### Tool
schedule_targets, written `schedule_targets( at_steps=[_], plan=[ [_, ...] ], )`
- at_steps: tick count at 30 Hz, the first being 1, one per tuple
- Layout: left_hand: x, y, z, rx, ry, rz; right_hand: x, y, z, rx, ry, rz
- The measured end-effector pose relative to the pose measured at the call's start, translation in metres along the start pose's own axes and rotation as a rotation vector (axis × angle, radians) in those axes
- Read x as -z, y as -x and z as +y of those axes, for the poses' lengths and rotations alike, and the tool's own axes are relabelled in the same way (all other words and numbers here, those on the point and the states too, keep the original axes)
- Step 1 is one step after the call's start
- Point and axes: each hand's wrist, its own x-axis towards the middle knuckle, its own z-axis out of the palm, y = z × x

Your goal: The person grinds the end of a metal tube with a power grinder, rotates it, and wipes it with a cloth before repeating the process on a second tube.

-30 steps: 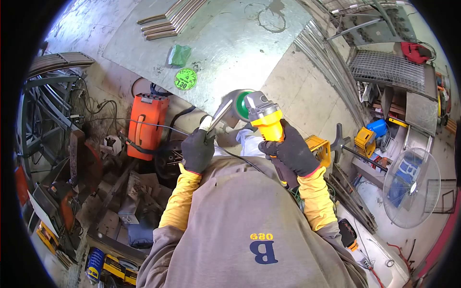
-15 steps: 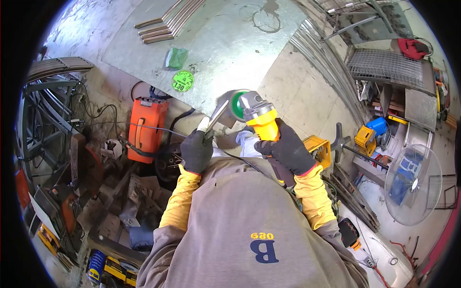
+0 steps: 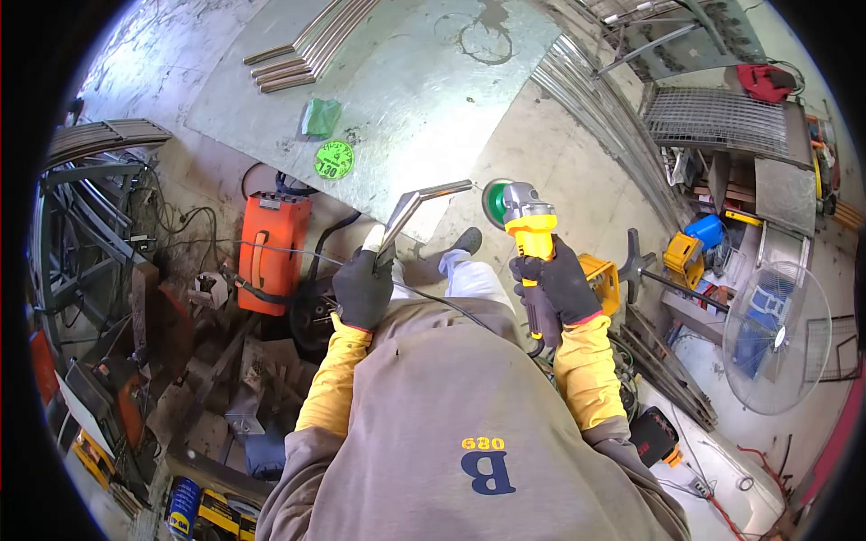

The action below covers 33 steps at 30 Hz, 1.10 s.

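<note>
In a black glove, my left hand is closed around the lower end of a bent metal tube, whose upper arm points right. My right hand, also gloved, grips a yellow and grey angle grinder. The grinder's green disc faces left, apart from the tube's tip. A dark cable crosses my lap between the hands. Beyond them, a green round disc and a green wrapper lie on the metal sheet, with several bent tubes farther off.
An orange machine stands left of my left hand. Metal scraps fill the lower left. Long metal bars lie on the floor at the right. A fan, a yellow tool case and a mesh-topped rack are farther right.
The grinder has moved right, away from the tube. The tube's bent arm now shows fully, pointing right. My left hand has shifted slightly left and down.
</note>
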Motion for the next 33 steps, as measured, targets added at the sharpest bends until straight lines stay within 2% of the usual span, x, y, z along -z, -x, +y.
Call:
schedule_targets(
  at_steps=[6, 8, 11, 20, 30, 33],
  plan=[
    [0.001, -0.001, -0.003, -0.035, -0.076, -0.023, 0.000, -0.001, -0.008, 0.042, -0.010, -0.077],
    [0.003, -0.004, -0.002, -0.069, -0.010, 0.024, -0.004, -0.004, -0.011, 0.065, -0.012, -0.102],
    [0.001, -0.007, -0.009, -0.168, -0.009, 0.081, -0.012, -0.003, -0.020, 0.101, 0.113, -0.140],
    [-0.006, -0.006, -0.014, -0.172, -0.002, 0.087, -0.034, 0.006, -0.035, 0.234, 0.339, -0.267],
    [-0.003, -0.008, -0.014, -0.169, 0.016, 0.102, -0.020, -0.001, -0.031, 0.123, 0.183, -0.173],
    [-0.002, -0.010, -0.010, -0.195, 0.020, 0.137, -0.025, 0.001, -0.032, 0.220, 0.285, -0.226]
  ],
)
